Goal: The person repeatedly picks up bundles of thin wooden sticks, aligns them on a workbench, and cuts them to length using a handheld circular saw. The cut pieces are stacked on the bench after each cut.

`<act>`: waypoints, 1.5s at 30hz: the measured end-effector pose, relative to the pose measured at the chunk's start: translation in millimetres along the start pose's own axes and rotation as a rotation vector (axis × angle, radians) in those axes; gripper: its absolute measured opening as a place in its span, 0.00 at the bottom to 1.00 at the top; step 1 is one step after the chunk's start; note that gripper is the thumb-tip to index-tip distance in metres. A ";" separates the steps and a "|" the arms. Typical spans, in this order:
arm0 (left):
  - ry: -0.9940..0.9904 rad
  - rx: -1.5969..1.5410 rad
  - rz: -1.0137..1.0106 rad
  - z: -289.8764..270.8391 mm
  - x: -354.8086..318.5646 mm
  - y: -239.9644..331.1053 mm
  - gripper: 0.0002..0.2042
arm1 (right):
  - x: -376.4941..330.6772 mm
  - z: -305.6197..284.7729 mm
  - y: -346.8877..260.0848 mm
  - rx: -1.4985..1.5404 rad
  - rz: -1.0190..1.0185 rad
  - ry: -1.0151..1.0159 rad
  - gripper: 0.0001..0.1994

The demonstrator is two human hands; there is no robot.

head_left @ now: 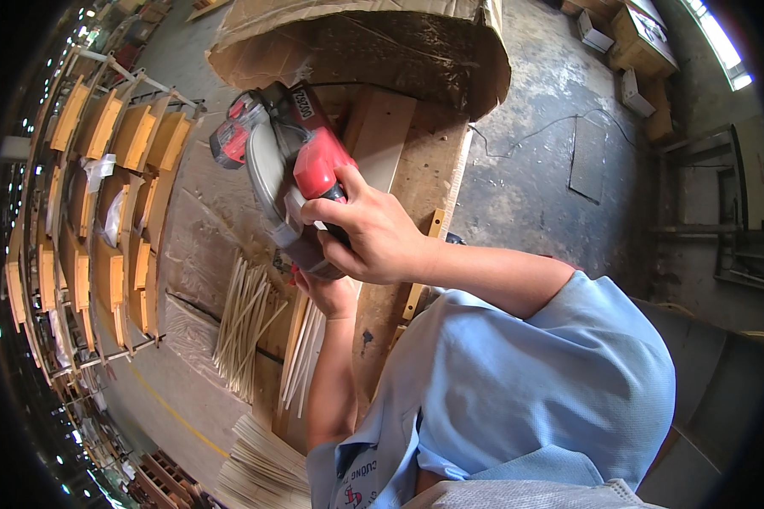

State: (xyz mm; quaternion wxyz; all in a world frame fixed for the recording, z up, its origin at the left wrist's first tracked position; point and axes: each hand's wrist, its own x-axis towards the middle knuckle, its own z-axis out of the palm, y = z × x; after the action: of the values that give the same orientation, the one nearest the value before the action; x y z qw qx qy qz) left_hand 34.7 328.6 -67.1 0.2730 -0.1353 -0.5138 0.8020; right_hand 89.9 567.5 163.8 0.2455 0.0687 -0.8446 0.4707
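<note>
A red and black miter saw [320, 161] with a grey blade guard [267, 165] stands on a wooden bench [424, 161]. My right hand [373, 227] is wrapped round the saw's black handle, reaching in from the right. Below it, my left hand [331, 297] is at the lower end of the saw, close to the dark base. Its fingers are mostly hidden behind the saw and my right hand, so what they hold does not show. Thin pale wooden strips [301, 360] lie beside my left forearm.
Behind the saw, a large bent cardboard sheet [356, 25] forms a hood. Loose wooden strips [244, 327] lie left of the bench, with another bundle [263, 467] nearer me. A rack [102, 212] of wooden parts stands at far left. A cable [518, 153] crosses the floor at right.
</note>
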 end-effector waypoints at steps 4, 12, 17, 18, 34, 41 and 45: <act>0.064 0.195 0.123 -15.6 23.5 -27.9 0.26 | -4.0 -1.3 10.9 -0.024 0.018 0.025 0.22; 0.202 -0.212 0.024 7.8 6.8 -2.7 0.28 | -16.2 1.2 3.8 -0.017 -0.025 -0.004 0.22; 0.178 -1.678 -0.272 -5.9 10.9 -34.5 0.29 | -27.5 0.8 11.9 -0.010 -0.050 -0.005 0.24; 0.086 -2.276 -0.419 -13.7 9.7 -40.0 0.28 | -28.3 0.0 11.9 -0.011 -0.058 -0.008 0.24; 0.283 -2.041 -0.519 -14.5 4.2 -63.9 0.15 | 119.0 -17.0 -9.8 0.527 0.228 0.180 0.34; 0.288 -2.054 -0.550 -15.4 -1.7 -63.0 0.15 | 16.1 47.2 71.3 0.671 0.308 0.471 0.12; 0.306 -2.134 -0.560 -9.8 -8.5 -60.1 0.18 | -79.3 102.0 95.8 0.924 1.233 -0.076 0.17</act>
State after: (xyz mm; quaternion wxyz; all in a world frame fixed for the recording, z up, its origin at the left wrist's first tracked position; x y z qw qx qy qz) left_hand 64.5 350.5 -17.9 0.2485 -0.2774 -0.9131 -0.1659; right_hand 89.9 526.2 8.3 -0.1439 -0.3027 -0.4557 0.8246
